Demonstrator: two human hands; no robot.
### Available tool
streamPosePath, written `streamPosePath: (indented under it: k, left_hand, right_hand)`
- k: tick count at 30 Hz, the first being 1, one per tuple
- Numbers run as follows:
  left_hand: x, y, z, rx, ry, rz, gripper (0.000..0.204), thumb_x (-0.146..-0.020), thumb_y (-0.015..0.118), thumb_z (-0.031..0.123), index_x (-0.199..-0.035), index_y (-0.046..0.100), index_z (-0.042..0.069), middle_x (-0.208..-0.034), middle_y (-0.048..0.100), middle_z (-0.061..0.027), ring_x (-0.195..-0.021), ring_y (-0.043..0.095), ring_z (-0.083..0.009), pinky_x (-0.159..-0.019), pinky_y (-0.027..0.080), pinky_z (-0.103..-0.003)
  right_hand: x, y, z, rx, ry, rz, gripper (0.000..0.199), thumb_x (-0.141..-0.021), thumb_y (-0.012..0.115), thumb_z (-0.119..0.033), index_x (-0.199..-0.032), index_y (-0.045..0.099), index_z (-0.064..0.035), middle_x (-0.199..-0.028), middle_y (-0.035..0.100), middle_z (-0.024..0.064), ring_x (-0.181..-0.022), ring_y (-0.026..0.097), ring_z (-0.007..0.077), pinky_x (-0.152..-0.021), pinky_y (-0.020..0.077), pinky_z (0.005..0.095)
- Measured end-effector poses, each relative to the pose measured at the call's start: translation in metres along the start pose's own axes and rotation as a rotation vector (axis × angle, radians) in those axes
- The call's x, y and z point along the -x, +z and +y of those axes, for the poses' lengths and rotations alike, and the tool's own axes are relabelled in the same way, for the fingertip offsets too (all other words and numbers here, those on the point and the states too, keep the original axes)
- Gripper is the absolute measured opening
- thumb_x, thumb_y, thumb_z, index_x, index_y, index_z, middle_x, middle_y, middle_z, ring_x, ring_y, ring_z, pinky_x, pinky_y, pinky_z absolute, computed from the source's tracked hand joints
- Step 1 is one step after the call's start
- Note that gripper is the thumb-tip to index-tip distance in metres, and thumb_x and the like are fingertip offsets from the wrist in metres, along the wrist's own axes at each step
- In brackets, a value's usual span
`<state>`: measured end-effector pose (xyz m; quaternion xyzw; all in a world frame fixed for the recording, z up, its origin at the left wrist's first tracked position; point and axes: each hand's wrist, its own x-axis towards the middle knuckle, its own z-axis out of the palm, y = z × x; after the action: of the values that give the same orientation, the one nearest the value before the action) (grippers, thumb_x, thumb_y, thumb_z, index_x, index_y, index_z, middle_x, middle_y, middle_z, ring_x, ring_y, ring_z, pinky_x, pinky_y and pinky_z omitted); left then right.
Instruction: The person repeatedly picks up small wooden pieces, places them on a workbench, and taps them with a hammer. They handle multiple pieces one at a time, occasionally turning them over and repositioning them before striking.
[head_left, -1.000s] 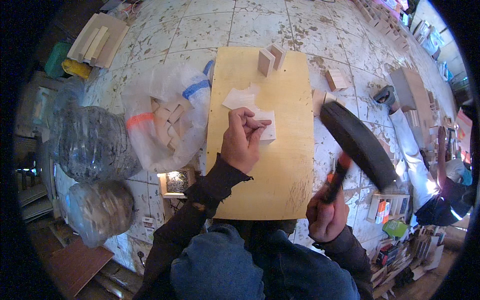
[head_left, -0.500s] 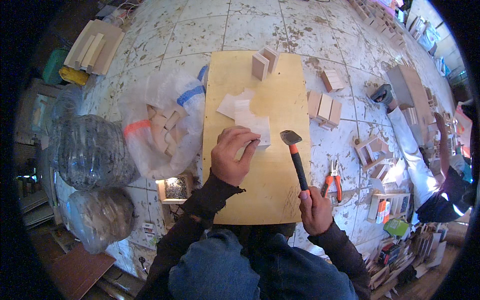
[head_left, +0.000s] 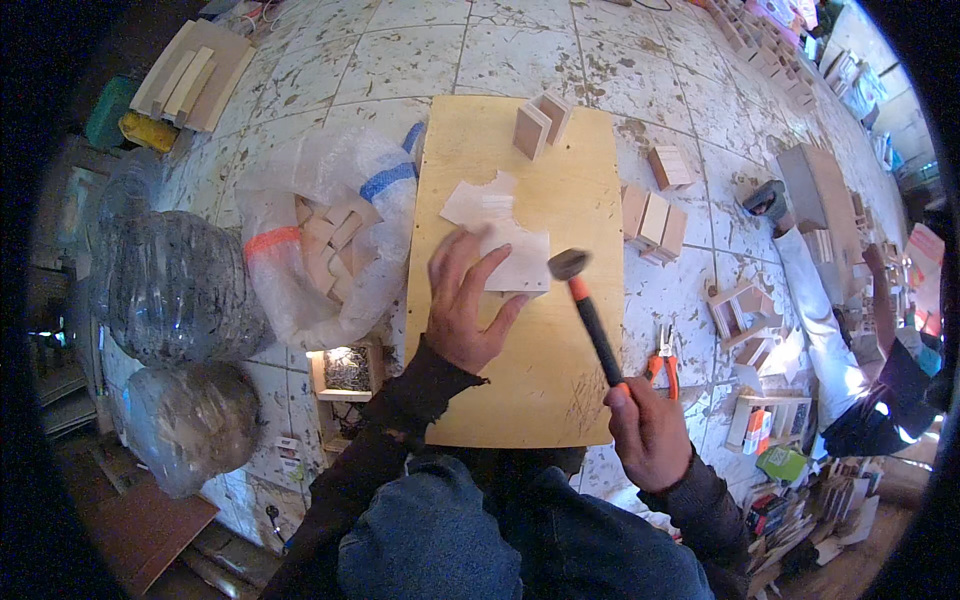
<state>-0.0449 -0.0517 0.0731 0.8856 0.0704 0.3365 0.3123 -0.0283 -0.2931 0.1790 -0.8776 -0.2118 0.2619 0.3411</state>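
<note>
My right hand (head_left: 650, 435) grips a hammer (head_left: 597, 335) by its black and orange handle. The hammer's metal head hangs over the yellow board (head_left: 480, 410), close to the right edge of a pale wooden piece (head_left: 522, 262). This piece has a curved cutout at its far side, and small dark dots show along its near edge. My left hand (head_left: 468, 310) lies at its left side, fingers spread and slightly blurred, the thumb at the near edge. Just beyond, another pale cut piece (head_left: 470, 204) lies on the board.
A small wooden box frame (head_left: 540, 125) stands at the board's far end. A plastic sack of wood offcuts (head_left: 325, 235) and a box of nails (head_left: 347, 372) are left. Orange-handled pliers (head_left: 664, 362) and wooden blocks (head_left: 655, 222) lie right. Another person (head_left: 835, 330) sits farther right.
My left fingers have opened from a pinch at the pale piece's near edge and spread over its left side. The hammer head has shifted slightly left and up, nearer the piece.
</note>
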Motion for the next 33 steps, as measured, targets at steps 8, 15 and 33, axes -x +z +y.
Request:
streamPosePath:
  k: [8,15,33]
  left_hand:
    - [0.016,-0.005,-0.023,0.191,-0.069,-0.208,0.042,-0.082,0.073,0.013,-0.123,0.064,0.009,-0.122,0.062,-0.0224,-0.105,0.065,-0.0334,-0.084,0.055,-0.038]
    - [0.016,-0.002,-0.020,0.192,-0.032,-0.176,0.042,-0.084,0.071,0.012,-0.124,0.062,0.007,-0.119,0.063,-0.0209,-0.106,0.065,-0.0338,-0.085,0.054,-0.038]
    - [0.019,0.006,-0.038,1.005,-0.681,-0.004,0.041,-0.099,0.046,0.019,-0.136,0.041,0.000,-0.126,0.055,-0.0119,-0.116,0.052,-0.0180,-0.101,0.037,-0.032]
  right_hand:
    - [0.002,0.024,0.011,-0.298,-0.327,0.156,0.051,-0.098,0.045,-0.048,-0.071,0.046,-0.0044,-0.051,0.046,0.0066,-0.042,0.047,0.0200,-0.042,0.0344,0.0344]
    - [-0.005,0.032,0.025,-0.112,-0.279,0.229,0.048,-0.101,0.038,-0.045,-0.081,0.051,-0.0025,-0.053,0.051,0.0053,-0.046,0.054,0.0179,-0.045,0.0385,0.0321]
    - [-0.010,0.092,0.110,0.000,0.052,0.215,0.031,-0.101,0.045,-0.031,-0.091,0.052,-0.0023,-0.062,0.058,0.0247,-0.058,0.059,0.0458,-0.050,0.0433,0.0523]
